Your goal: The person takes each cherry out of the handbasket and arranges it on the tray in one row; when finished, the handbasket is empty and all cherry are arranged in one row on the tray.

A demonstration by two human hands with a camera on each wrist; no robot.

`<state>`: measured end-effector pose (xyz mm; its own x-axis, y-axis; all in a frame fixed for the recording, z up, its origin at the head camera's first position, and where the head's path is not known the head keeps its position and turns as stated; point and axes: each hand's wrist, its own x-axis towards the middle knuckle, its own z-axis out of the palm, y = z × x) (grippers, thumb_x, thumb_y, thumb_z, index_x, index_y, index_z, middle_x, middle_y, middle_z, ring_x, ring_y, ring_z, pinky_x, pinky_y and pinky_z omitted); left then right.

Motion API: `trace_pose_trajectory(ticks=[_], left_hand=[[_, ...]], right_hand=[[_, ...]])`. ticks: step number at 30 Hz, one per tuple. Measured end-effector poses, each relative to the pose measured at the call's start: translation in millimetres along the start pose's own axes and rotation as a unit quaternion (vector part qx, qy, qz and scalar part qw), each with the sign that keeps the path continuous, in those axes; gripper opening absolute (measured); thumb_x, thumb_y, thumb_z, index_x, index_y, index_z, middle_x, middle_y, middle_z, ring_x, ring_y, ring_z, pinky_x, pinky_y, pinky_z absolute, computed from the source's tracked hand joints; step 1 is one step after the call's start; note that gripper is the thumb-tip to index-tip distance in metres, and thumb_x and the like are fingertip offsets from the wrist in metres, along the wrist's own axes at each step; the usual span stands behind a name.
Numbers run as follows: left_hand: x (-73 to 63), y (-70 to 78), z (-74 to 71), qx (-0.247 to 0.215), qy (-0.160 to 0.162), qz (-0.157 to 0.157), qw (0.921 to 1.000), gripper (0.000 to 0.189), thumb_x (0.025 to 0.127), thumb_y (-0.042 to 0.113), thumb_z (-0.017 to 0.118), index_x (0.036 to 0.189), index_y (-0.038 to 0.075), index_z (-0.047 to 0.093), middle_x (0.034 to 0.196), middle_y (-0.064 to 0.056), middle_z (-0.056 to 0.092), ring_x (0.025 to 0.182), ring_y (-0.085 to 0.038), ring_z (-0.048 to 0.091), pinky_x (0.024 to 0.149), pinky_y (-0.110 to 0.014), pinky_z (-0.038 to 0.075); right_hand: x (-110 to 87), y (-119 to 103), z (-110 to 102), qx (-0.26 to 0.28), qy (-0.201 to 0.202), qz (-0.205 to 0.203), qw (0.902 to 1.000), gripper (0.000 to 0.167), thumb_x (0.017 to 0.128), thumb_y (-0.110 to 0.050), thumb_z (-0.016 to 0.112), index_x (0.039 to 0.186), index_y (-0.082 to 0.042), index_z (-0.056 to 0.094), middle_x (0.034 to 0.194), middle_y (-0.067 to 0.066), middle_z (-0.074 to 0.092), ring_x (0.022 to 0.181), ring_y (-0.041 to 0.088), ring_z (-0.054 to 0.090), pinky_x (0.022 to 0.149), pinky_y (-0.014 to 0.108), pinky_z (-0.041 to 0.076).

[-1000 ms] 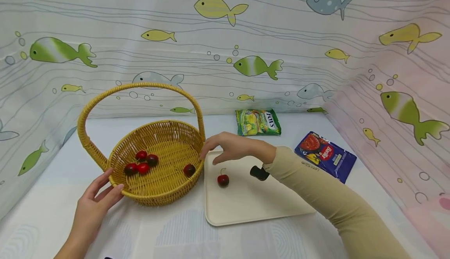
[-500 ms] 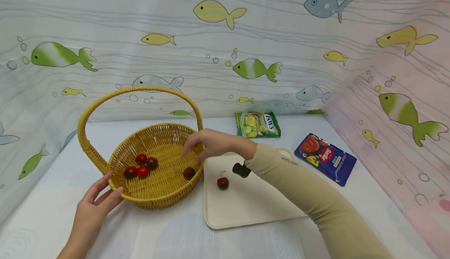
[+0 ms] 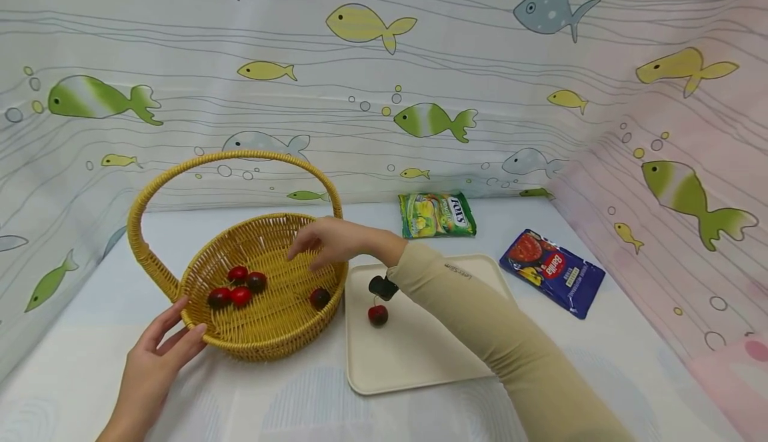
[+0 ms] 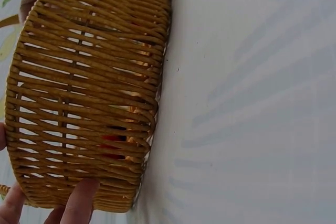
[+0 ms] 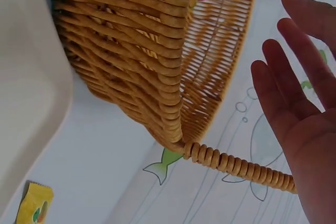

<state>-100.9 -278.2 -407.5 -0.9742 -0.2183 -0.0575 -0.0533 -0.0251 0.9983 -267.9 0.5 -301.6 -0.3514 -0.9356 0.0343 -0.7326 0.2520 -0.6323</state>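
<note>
A yellow wicker basket (image 3: 276, 345) with a tall arched handle stands on the left. Inside it lie several dark red cherries (image 3: 241, 295) grouped at the left, with another cherry (image 3: 320, 298) near its right side. My left hand (image 3: 157, 355) holds the basket's near-left rim; its fingers (image 4: 80, 203) touch the woven outer wall. Over the basket's right half hovers my right hand (image 3: 330, 239), fingers relaxed and spread, holding nothing in the right wrist view. A cream tray (image 3: 420, 362) lies beside the basket, with one stemmed cherry (image 3: 378, 315) near its left edge.
A green FOX'S candy bag (image 3: 437, 215) lies at the back, behind the tray. Further right is a blue Barilla pouch (image 3: 553, 272). The fish-print curtain (image 3: 360, 62) rises behind and on both sides. The basket's handle (image 3: 240, 155) arches high above its rim.
My right hand has moved left, from the basket's right rim to over its interior. The left hand keeps its place at the rim. The cherries have not moved.
</note>
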Motion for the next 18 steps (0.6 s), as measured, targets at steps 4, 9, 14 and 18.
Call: trace_pose_trajectory(ticks=[4, 9, 14, 18], left_hand=[[-0.3, 0.7, 0.6, 0.001, -0.001, 0.003, 1.0, 0.066, 0.09, 0.01, 0.063, 0.146, 0.015, 0.03, 0.14, -0.01, 0.023, 0.095, 0.01, 0.053, 0.071, -0.019, 0.054], [-2.5, 3.6, 3.0, 0.002, 0.004, 0.004, 1.0, 0.066, 0.089, 0.01, 0.063, 0.146, 0.013, 0.03, 0.14, -0.01, 0.024, 0.094, 0.01, 0.053, 0.07, -0.017, 0.054], [-4.1, 5.9, 5.2, 0.006, 0.013, 0.001, 0.9999, 0.066, 0.089, 0.008, 0.064, 0.146, 0.012, 0.03, 0.137, -0.01, 0.026, 0.092, 0.01, 0.053, 0.069, -0.016, 0.054], [-4.2, 5.9, 5.4, -0.002, 0.012, 0.005, 0.9999, 0.065, 0.089, 0.007, 0.063, 0.145, 0.011, 0.031, 0.132, -0.007, 0.03, 0.093, 0.009, 0.054, 0.069, -0.017, 0.054]], right_hand=[[11.0, 2, -1, 0.01, 0.002, 0.011, 0.9999, 0.033, 0.082, 0.001, 0.069, 0.114, -0.002, 0.064, 0.116, 0.005, 0.061, 0.107, 0.013, 0.055, 0.093, 0.023, 0.045], [25.4, -3, -1, 0.02, -0.001, 0.031, 0.9993, 0.034, 0.082, 0.0, 0.07, 0.115, -0.003, 0.064, 0.115, 0.002, 0.061, 0.106, 0.011, 0.055, 0.092, 0.021, 0.045], [43.5, -6, 4, 0.032, -0.007, 0.042, 0.9986, 0.033, 0.082, -0.003, 0.07, 0.114, -0.007, 0.064, 0.115, -0.002, 0.061, 0.103, 0.004, 0.054, 0.091, 0.016, 0.044], [58.0, -7, 9, 0.042, -0.012, 0.057, 0.9974, 0.033, 0.083, -0.003, 0.07, 0.115, -0.008, 0.064, 0.113, -0.004, 0.061, 0.106, 0.01, 0.054, 0.086, 0.013, 0.044]])
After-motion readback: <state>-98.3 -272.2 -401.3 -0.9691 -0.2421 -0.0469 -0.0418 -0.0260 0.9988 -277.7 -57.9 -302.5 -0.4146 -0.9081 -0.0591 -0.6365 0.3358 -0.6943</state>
